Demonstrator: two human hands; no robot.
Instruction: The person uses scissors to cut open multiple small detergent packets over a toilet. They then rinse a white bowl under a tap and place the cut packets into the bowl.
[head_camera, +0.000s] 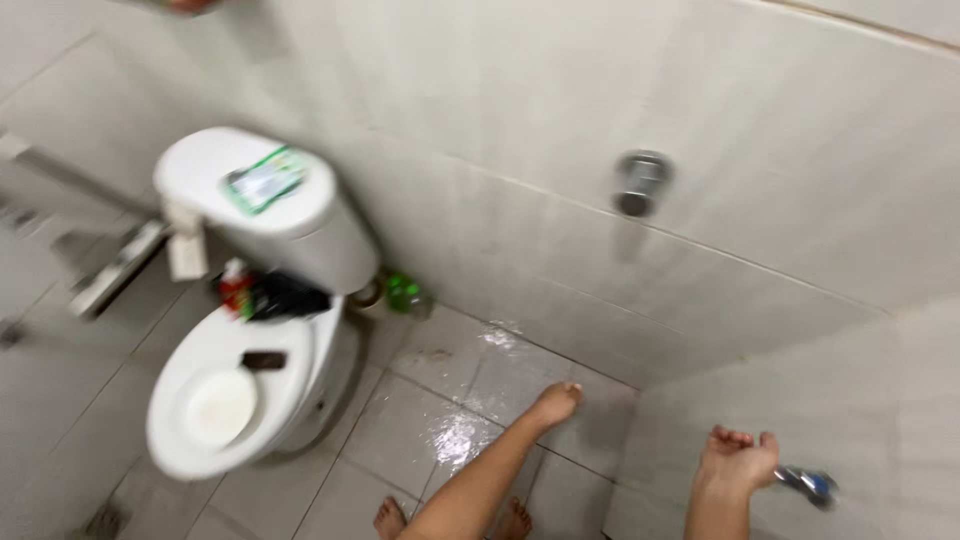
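Gripping a chrome tap handle (808, 484) on the wall, the right hand (738, 458) closes; the left hand (556, 404) hangs open, well apart.

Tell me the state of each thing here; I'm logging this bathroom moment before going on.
Toilet: lid shut, small dark object lying on it.
Cistern: lid on, green and white packet on top.
Floor: wet, glistening.
Right hand: closed on a chrome handle at the wall.
Left hand: empty, held low over the floor.
Wall fitting: nothing attached.
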